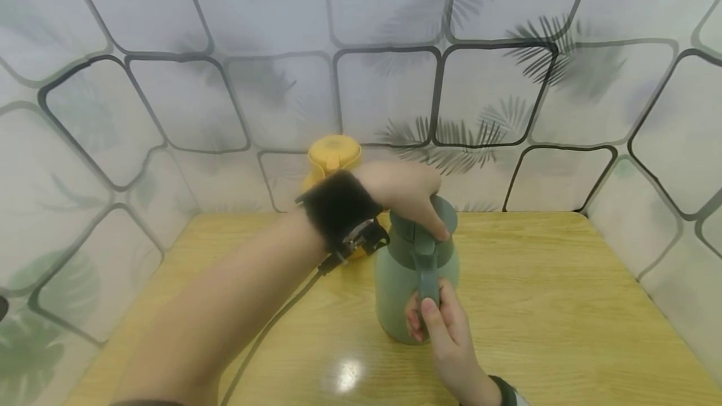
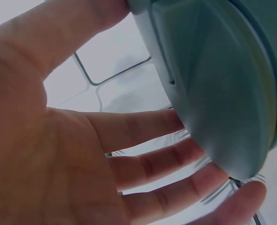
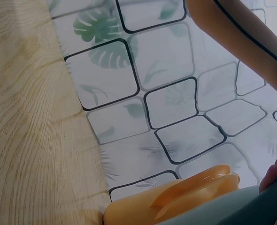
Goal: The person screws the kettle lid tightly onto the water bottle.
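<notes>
A green thermos jug (image 1: 395,299) stands on the wooden table, its handle facing me. My right hand (image 1: 448,337) grips the handle (image 1: 429,281), thumb along its near side and fingers curled round it. From above, my left hand (image 1: 403,190) holds the jug's round lid (image 1: 447,213). In the left wrist view, the thumb touches one side of the lid (image 2: 218,89) and the spread fingers reach its opposite rim. The right wrist view shows only a bit of the right hand and part of the green jug (image 3: 218,208).
Behind my left wrist stands a yellow jug (image 1: 334,150), partly hidden, close to the green one. A patterned wall covering (image 1: 383,96) borders the wooden table (image 1: 536,306) at the back and sides. A cable (image 1: 271,324) runs from the left wrist camera along the forearm.
</notes>
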{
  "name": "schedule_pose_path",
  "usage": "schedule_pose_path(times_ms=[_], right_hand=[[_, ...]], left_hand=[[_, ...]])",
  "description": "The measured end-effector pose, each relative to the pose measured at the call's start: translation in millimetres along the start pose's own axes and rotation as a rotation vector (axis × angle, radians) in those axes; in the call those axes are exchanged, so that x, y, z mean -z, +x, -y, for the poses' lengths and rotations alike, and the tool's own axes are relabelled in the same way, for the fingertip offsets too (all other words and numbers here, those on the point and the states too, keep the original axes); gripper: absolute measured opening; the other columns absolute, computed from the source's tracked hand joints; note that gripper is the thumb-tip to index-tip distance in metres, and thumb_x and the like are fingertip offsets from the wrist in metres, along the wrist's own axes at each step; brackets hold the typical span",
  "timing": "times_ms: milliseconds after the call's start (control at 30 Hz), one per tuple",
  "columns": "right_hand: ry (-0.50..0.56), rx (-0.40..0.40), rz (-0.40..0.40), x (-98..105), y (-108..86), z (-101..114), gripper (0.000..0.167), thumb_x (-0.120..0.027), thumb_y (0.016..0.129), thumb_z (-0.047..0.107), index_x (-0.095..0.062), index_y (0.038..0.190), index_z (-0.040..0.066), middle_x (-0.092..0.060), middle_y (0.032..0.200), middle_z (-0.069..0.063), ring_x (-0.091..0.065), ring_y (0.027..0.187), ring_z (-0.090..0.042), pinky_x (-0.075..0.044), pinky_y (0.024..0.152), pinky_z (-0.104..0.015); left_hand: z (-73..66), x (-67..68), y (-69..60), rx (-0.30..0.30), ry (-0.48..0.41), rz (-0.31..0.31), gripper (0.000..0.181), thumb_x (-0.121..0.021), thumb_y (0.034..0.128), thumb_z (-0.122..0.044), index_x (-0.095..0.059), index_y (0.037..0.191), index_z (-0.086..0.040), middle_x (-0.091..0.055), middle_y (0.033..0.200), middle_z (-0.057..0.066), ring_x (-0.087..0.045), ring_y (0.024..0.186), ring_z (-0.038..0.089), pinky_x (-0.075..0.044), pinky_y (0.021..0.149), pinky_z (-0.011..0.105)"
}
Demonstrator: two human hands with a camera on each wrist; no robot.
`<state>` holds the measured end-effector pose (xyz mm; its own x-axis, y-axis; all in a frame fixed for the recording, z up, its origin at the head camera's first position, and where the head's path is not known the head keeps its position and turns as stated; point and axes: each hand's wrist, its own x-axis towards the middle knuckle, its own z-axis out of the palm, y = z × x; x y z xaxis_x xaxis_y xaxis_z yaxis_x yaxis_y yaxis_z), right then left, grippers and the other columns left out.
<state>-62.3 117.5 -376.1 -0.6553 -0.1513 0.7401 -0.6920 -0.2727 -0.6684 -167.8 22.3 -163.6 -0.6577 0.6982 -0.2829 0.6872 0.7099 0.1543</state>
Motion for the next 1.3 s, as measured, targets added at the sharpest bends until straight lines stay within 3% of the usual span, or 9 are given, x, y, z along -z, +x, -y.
schedule_pose_path(times_ms=[167, 367, 867, 1300], right_hand=[[-0.002, -0.013, -0.005, 0.9, -1.2, 0.3, 0.012, -0.019, 0.095, -0.016, -0.030, 0.095, -0.011, -0.039, 0.069, -0.013, -0.038, 0.053, -0.023, -0.037, 0.042, -0.030], [0.000, -0.012, -0.009, 0.8, -2.0, 0.5, 0.012, -0.020, 0.095, -0.016, -0.030, 0.095, -0.011, -0.040, 0.070, -0.013, -0.039, 0.054, -0.022, -0.037, 0.042, -0.030], [0.005, -0.006, -0.006, 0.7, -1.1, 1.1, 0.012, -0.020, 0.095, -0.017, -0.031, 0.095, -0.012, -0.040, 0.069, -0.013, -0.039, 0.053, -0.022, -0.038, 0.043, -0.029], [0.022, 0.015, 0.001, -0.1, 0.3, -0.4, 0.011, -0.020, 0.094, -0.017, -0.030, 0.094, -0.012, -0.039, 0.069, -0.013, -0.038, 0.052, -0.021, -0.038, 0.042, -0.028]], left_hand=[[0.5, 1.2, 1.7, 0.003, -0.030, 0.017, 0.036, -0.074, 0.0797, -0.045, -0.060, 0.084, -0.013, -0.054, 0.077, -0.005, -0.048, 0.066, 0.009, -0.040, 0.057, 0.024], [2.6, 2.3, 3.6, -0.025, -0.034, 0.027, 0.033, -0.076, 0.0780, -0.041, -0.063, 0.093, -0.016, -0.061, 0.088, -0.005, -0.054, 0.076, 0.010, -0.045, 0.063, 0.025], [4.4, 4.3, 4.3, -0.091, -0.044, 0.063, 0.050, -0.079, 0.0762, -0.027, -0.060, 0.121, -0.014, -0.058, 0.107, -0.008, -0.054, 0.097, 0.009, -0.044, 0.079, 0.022], [4.6, 7.5, 5.0, -0.089, 0.009, 0.099, 0.066, -0.081, 0.0758, -0.024, -0.053, 0.135, -0.018, -0.052, 0.128, -0.007, -0.048, 0.110, 0.008, -0.041, 0.087, 0.023]])
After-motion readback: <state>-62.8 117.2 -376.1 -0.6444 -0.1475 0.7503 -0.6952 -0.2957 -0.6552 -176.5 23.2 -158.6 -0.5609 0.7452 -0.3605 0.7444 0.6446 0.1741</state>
